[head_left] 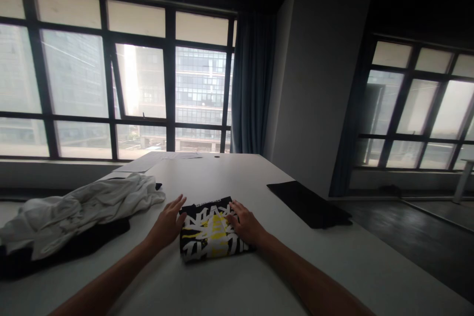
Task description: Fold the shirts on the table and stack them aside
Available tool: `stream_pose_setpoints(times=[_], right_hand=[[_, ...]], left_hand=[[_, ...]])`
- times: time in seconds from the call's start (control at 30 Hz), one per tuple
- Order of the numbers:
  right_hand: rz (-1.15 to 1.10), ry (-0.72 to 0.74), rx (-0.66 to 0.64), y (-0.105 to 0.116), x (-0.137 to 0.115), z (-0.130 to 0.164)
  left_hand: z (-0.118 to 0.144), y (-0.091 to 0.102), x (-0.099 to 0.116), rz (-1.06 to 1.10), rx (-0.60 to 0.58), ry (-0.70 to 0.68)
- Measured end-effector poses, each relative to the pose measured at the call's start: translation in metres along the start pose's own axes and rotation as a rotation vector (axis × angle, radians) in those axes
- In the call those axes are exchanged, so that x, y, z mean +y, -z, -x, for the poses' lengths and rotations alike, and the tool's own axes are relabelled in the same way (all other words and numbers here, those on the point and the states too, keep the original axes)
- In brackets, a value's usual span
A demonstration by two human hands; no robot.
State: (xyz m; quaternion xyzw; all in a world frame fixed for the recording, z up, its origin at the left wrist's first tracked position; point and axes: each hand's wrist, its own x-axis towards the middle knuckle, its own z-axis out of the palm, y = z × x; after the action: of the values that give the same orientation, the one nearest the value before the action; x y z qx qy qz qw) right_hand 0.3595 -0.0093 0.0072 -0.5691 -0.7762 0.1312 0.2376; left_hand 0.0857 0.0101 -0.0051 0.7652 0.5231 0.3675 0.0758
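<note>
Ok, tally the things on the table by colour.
Black with white and yellow print: 1, the folded shirt under the left hand and right hand
White: 2, the crumpled cloth and the papers
Black: 2, the flat mat and the dark garment under the cloth
Total: 5

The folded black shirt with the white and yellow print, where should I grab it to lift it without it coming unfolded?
Probably by its two short side edges, coming in from left and right. The folded black shirt lies flat as a compact rectangle on the white table, and the left hand and right hand already rest at those edges. Sliding fingers underneath each side should keep the layers together.
</note>
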Motion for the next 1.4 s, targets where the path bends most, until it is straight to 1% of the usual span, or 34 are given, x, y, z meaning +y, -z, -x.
stream_pose_setpoints(times=[0.03, 0.1, 0.2, 0.27, 0.33, 0.43, 0.53, 0.6, 0.67, 0.73, 0.83, 0.93, 1.0, 1.1, 1.2, 1.27, 1.33, 1.4], right_hand=[[0.023, 0.021, -0.006, 0.001, -0.005, 0.004], [0.053, 0.081, -0.022, 0.002, -0.015, 0.012], [0.083, 0.149, -0.117, -0.001, -0.025, 0.021], [0.096, 0.159, -0.204, -0.006, -0.025, 0.024], [0.105, 0.153, -0.257, -0.009, -0.022, 0.025], [0.122, 0.163, -0.275, -0.011, -0.018, 0.025], [0.131, 0.169, -0.273, -0.01, -0.017, 0.025], [0.133, 0.186, -0.243, -0.01, -0.017, 0.025], [0.136, 0.206, -0.213, -0.012, -0.017, 0.024], [0.137, 0.209, -0.219, -0.013, -0.016, 0.023], [0.137, 0.191, -0.249, -0.014, -0.013, 0.022], [0.134, 0.156, -0.254, -0.013, -0.009, 0.021], [0.127, 0.131, -0.267, -0.012, -0.008, 0.021], [0.12, 0.12, -0.281, -0.01, -0.008, 0.022], [0.13, 0.113, -0.259, -0.007, -0.011, 0.022], [0.178, 0.04, -0.175, -0.003, -0.011, 0.022], [0.244, -0.12, -0.093, 0.005, -0.01, 0.023], [0.273, -0.286, -0.086, 0.014, -0.005, 0.022]], left_hand=[[0.003, 0.0, 0.006, -0.022, -0.039, -0.061], [0.012, -0.001, 0.022, -0.021, -0.162, -0.187], [0.027, -0.007, 0.04, -0.05, -0.379, -0.344], [0.036, -0.013, 0.042, -0.095, -0.501, -0.374], [0.044, -0.019, 0.039, -0.127, -0.553, -0.349], [0.049, -0.022, 0.036, -0.145, -0.56, -0.308], [0.045, -0.02, 0.038, -0.138, -0.58, -0.27], [0.039, -0.019, 0.037, -0.138, -0.541, -0.224], [0.034, -0.021, 0.034, -0.167, -0.466, -0.186], [0.031, -0.025, 0.028, -0.202, -0.431, -0.17], [0.03, -0.031, 0.02, -0.205, -0.454, -0.18], [0.027, -0.031, 0.01, -0.203, -0.44, -0.166], [0.02, -0.028, 0.002, -0.24, -0.419, -0.111], [0.008, -0.021, -0.013, -0.322, -0.407, 0.015], [0.002, -0.016, -0.021, -0.349, -0.441, 0.048], [0.002, -0.015, -0.02, -0.351, -0.448, 0.059], [0.003, -0.014, -0.016, -0.356, -0.433, 0.095], [0.005, -0.014, -0.012, -0.376, -0.42, 0.119]])
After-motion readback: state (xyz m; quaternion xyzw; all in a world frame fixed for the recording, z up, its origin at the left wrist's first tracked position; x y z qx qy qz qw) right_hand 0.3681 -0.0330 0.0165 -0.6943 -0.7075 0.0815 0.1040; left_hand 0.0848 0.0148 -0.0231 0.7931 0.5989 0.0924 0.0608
